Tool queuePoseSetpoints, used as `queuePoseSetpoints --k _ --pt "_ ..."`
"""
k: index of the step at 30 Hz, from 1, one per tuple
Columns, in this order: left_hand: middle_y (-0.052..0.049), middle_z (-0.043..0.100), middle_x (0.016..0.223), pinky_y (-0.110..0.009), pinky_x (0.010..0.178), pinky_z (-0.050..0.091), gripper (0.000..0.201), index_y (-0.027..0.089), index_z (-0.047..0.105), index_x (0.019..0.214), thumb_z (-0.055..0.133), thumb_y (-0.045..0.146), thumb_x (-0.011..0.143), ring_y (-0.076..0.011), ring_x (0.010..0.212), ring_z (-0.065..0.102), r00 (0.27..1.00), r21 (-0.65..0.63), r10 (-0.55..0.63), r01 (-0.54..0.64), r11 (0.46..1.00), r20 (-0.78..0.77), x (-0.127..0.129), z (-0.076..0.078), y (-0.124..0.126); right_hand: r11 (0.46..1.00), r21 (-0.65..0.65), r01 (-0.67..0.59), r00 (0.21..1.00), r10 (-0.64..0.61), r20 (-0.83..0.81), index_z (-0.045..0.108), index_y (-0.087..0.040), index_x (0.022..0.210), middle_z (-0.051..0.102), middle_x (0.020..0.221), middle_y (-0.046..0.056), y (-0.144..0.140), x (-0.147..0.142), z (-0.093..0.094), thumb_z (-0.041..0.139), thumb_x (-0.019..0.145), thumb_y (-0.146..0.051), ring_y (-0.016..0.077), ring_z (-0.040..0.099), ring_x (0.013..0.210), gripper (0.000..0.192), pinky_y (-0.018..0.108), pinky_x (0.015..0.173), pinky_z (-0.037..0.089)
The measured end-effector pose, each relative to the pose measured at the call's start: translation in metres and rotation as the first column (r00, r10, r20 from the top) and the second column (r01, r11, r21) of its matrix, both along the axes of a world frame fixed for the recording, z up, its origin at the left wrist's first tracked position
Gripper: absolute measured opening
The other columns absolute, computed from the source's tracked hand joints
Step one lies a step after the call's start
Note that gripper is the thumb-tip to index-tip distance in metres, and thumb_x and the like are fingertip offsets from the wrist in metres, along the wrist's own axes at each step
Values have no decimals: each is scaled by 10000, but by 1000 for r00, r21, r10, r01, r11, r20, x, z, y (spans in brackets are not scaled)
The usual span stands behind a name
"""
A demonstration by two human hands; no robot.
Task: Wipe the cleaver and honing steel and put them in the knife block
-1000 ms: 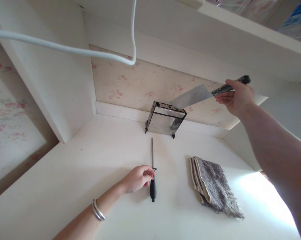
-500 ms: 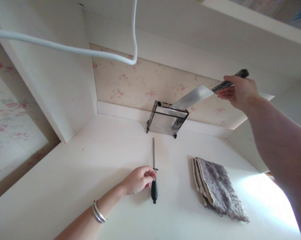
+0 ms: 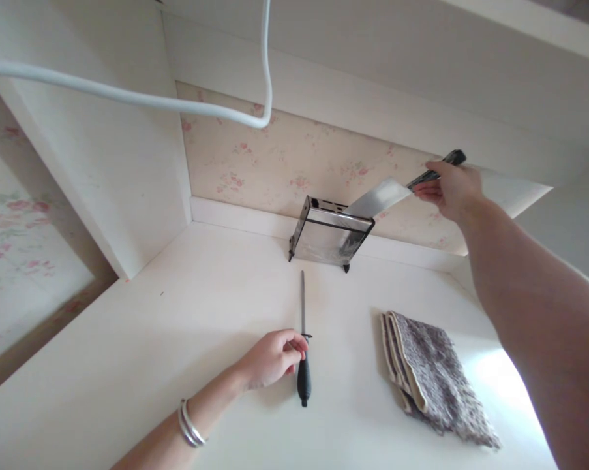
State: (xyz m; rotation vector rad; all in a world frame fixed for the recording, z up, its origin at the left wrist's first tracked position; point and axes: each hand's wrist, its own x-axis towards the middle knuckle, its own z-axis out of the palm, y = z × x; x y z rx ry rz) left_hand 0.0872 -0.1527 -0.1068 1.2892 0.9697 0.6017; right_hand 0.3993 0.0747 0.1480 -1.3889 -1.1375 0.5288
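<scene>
My right hand point(image 3: 449, 189) grips the black handle of a broad steel cleaver point(image 3: 379, 198), held tilted with its blade tip at the top slot of a clear-sided knife block point(image 3: 329, 232) that stands against the back wall. My left hand point(image 3: 271, 358) rests on the white counter point(image 3: 128, 365), fingers curled and touching the guard of a sharpening steel point(image 3: 303, 339) with a black handle, which lies flat pointing at the block. Two bangles circle my left wrist.
A folded grey towel point(image 3: 436, 378) lies on the counter at the right. A white cable point(image 3: 152, 98) hangs across the upper left. A white shelf runs overhead, and a white side panel point(image 3: 103, 150) closes the left.
My right hand has brought the cleaver down and leftward, so less blade shows above the block. My left hand stays by the sharpening steel.
</scene>
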Motion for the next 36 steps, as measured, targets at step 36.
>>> queuePoseSetpoints --k 36 --pt "-56 529 965 -328 748 387 245 223 625 894 478 46 811 -200 871 513 610 629 189 674 387 -769 13 17 -10 851 -331 -407 886 456 83 530 -209 1117 675 674 26 -82 -16 -164 597 785 -438 132 609 482 408 234 458 511"
